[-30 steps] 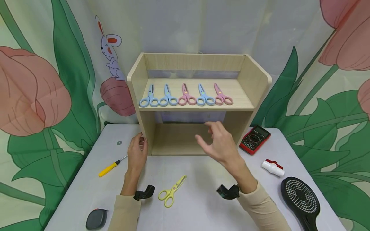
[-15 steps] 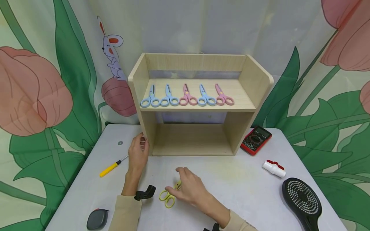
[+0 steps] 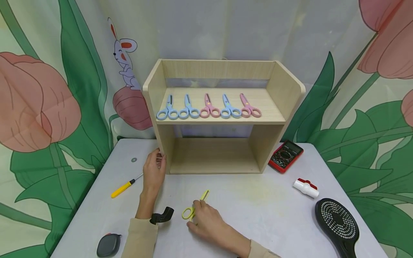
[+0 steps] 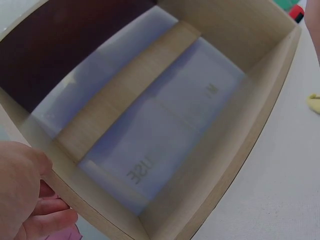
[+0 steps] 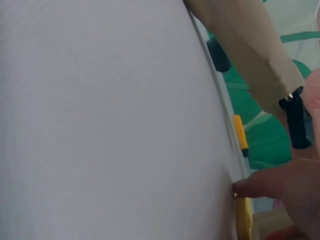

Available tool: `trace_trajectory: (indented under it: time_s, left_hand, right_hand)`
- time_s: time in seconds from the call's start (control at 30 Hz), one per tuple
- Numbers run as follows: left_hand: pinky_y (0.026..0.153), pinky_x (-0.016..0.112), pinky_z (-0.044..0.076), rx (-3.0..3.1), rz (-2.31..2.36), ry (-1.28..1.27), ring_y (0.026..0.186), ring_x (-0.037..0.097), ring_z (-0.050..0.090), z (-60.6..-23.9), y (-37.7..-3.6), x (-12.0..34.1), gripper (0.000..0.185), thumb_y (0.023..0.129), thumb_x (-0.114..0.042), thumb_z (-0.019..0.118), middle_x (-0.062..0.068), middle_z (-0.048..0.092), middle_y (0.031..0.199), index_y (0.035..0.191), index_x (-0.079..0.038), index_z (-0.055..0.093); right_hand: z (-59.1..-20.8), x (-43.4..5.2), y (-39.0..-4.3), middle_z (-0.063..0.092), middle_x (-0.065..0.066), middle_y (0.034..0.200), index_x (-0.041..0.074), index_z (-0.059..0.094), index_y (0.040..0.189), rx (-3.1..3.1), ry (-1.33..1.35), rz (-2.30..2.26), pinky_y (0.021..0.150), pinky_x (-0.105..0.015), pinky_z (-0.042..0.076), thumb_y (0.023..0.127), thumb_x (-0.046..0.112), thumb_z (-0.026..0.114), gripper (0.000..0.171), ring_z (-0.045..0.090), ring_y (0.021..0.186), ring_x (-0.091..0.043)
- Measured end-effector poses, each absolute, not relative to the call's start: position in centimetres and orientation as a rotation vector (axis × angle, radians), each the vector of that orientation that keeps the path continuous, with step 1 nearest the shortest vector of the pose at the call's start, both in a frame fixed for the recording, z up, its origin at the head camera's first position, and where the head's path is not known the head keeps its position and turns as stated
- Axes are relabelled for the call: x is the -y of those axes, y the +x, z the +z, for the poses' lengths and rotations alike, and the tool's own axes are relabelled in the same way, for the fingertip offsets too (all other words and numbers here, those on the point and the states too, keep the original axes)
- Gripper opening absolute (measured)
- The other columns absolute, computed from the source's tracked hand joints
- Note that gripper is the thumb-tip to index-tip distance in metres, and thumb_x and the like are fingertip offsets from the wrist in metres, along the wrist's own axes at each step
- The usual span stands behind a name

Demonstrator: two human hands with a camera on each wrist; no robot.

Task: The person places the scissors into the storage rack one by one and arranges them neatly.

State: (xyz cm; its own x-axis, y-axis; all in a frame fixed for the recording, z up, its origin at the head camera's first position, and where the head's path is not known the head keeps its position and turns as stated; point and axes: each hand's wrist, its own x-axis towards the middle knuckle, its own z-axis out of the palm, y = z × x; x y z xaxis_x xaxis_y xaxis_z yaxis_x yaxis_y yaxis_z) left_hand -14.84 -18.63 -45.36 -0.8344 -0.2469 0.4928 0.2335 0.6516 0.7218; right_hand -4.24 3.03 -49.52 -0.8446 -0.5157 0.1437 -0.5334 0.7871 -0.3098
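Note:
Yellow scissors [image 3: 188, 213] lie on the white table in front of the shelf, blades pointing away. My right hand [image 3: 208, 220] holds them by the handles, fingers and thumb closing over one loop and hiding it. In the right wrist view, a fingertip touches the yellow handle [image 5: 243, 217]. My left hand [image 3: 154, 170] grips the front edge of the wooden shelf's left side panel [image 4: 107, 220], its fingers bent against the outside. Along the upper board of the shelf [image 3: 222, 121], several blue scissors [image 3: 167, 108] and pink scissors [image 3: 209, 106] stand in a row, tips to the back.
Left on the table are a yellow screwdriver [image 3: 122, 188], a small grey washer [image 3: 134, 159] and a dark tape measure [image 3: 108, 245]. To the right lie a red and black multimeter [image 3: 285, 156], a white valve with a red handle [image 3: 305, 188] and a black shower head [image 3: 336, 220].
My right hand has come from before the shelf down to the yellow scissors and taken hold of them; they have shifted and turned slightly. The left hand stays on the shelf panel.

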Motion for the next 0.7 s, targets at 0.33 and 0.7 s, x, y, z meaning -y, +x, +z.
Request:
trace_trajectory:
  time_s: [0.33,0.7]
  left_hand:
    - [0.083,0.047,0.063,2.302,-1.113,0.022,0.099,0.032,0.067,-45.3,-14.7,18.6,0.039,0.101,-0.017,0.060,0.021,0.061,0.116,0.136,0.000,0.053]
    - [0.082,0.047,0.063,2.291,-1.111,0.001,0.097,0.033,0.067,-45.4,-14.8,18.6,0.039,0.101,-0.016,0.060,0.021,0.062,0.115,0.135,0.001,0.053]
  right_hand:
    - [-48.7,-5.3,-5.5,0.056,-0.006,0.078,-0.005,0.067,0.090,2.939,0.787,0.577,0.046,-0.014,0.038,0.078,0.006,0.069,0.017,0.043,0.059,-0.006]
    - [-49.2,-3.6,-6.2,0.043,0.000,0.086,0.006,0.062,0.100,2.997,0.702,0.564,0.051,-0.022,0.040,0.074,0.066,0.075,0.066,0.041,0.061,-0.009]
